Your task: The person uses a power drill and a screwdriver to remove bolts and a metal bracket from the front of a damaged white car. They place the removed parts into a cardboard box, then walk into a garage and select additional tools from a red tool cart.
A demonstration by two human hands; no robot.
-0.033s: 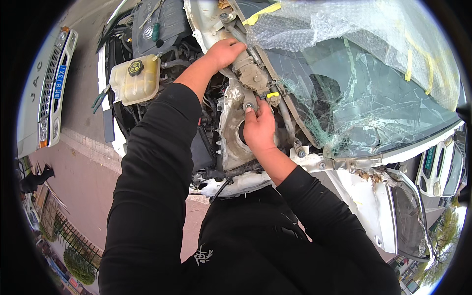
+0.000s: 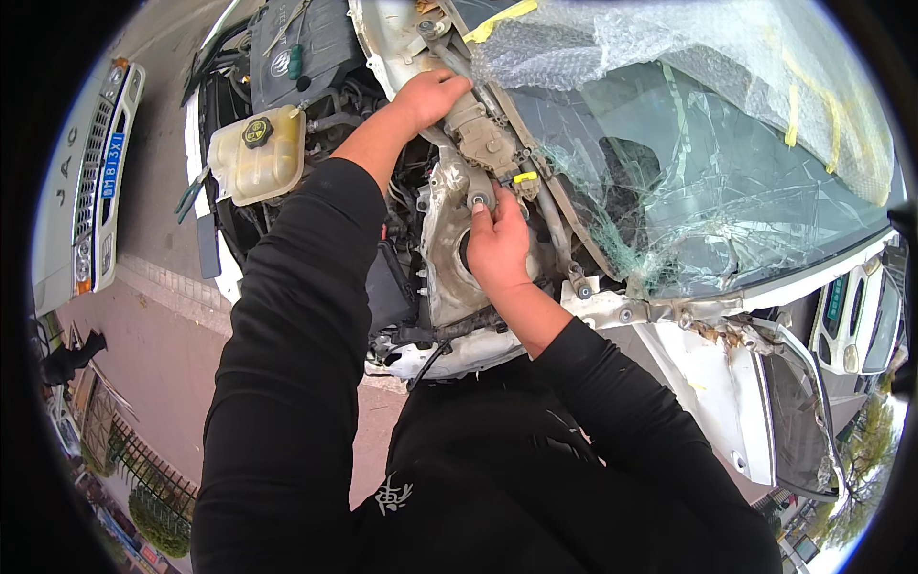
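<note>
Here, a wrecked white car (image 2: 708,373) fills most of the view, seen from above by a person in black sleeves leaning over its open engine bay. The windscreen (image 2: 708,191) serves as the landmark: it is shattered into a web of fine cracks, greenish at the broken edges, and its upper part is covered by crinkled clear bubble wrap (image 2: 622,48) held with strips of yellow tape.

Just left of the windscreen's lower edge sits a dull, dusty metal bracket (image 2: 442,249), curved and pitted, bolted into the bay. Above it, along the base of the windscreen, lies a tan, grimy wiper motor (image 2: 483,134), blocky in shape, with a small yellow clip (image 2: 524,177) beside it.

Further left of the windscreen stands a translucent cream plastic tank (image 2: 256,158), rounded, with a black and yellow cap.

The left hand (image 2: 432,96) is clenched around a metal rod at the upper end of the wiper motor. The right hand (image 2: 497,244) rests on the bracket, its fingertips pinching a small round grey fitting (image 2: 478,199) just below the motor.

Compared with the earlier picture, nothing has moved; both hands keep the same grips.
</note>
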